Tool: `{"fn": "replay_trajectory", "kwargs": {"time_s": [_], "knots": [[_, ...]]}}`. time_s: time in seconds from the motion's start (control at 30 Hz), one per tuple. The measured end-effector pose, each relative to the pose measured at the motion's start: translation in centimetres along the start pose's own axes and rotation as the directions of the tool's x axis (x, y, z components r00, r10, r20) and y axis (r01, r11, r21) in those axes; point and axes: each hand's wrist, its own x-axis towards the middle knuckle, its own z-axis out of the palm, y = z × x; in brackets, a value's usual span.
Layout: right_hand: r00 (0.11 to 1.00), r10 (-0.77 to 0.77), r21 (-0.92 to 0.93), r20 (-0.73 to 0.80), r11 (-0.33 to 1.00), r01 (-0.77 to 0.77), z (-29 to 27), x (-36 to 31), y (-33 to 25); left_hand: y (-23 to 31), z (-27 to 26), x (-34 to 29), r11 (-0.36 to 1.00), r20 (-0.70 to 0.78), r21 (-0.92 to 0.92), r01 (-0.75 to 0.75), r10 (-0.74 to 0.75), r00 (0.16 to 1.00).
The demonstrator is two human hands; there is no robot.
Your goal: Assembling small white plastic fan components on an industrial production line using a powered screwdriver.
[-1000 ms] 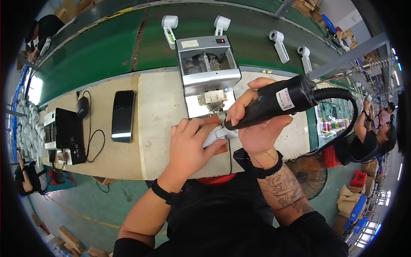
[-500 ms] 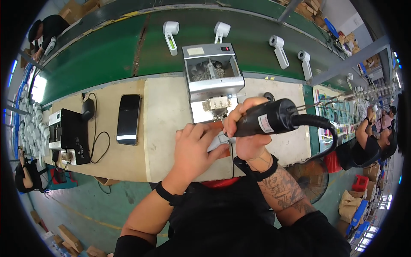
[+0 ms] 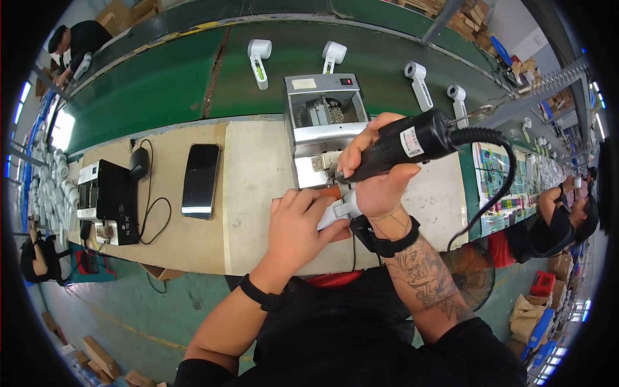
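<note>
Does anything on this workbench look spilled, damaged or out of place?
Nothing looks spilled or damaged: the screws lie inside the screw feeder. Only the loose, looped black cable, left of the smartphone, looks slightly untidy.

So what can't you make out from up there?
All in the head view:
Part of the light grey plastic piece: covered by the left hand.
Part of the black electric screwdriver's grip: behind the right hand's fingers.
Separate screws in the silver screw feeder: too small.
Part of the floor fan: behind the right forearm.
</note>
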Motion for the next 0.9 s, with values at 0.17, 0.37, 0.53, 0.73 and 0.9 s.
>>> {"fn": "replay_trajectory", "kwargs": {"time_s": [0.17, 0.37, 0.53, 0.73, 0.9], "knots": [[0.997, 0.071, -0.012, -0.006, 0.997, -0.071, -0.4, -1.3, -1.9, -0.1, 0.1, 0.1, 1.0, -0.011, -0.002, -0.004, 0.004, 1.0], [0.991, 0.132, -0.121, -0.024, 0.984, -0.134, -1.5, -3.8, -4.7, -0.2, 0.3, 0.2, 1.0, -0.03, -0.011, -0.008, 0.008, 1.0], [0.992, 0.124, -0.138, -0.036, 0.982, -0.128, -1.7, -4.7, -4.8, 0.1, 0.2, 0.2, 1.0, -0.014, -0.008, -0.016, 0.016, 1.0], [0.991, 0.132, -0.184, -0.036, 0.973, -0.136, -1.5, -4.8, -4.3, 0.0, 0.3, 0.3, 1.0, 0.0, -0.012, -0.008, 0.008, 1.0], [0.99, 0.122, -0.215, -0.072, 0.967, -0.135, -1.3, -5.6, -3.5, -0.2, 0.0, 0.8, 0.999, -0.057, -0.015, -0.043, 0.042, 0.997]]}}
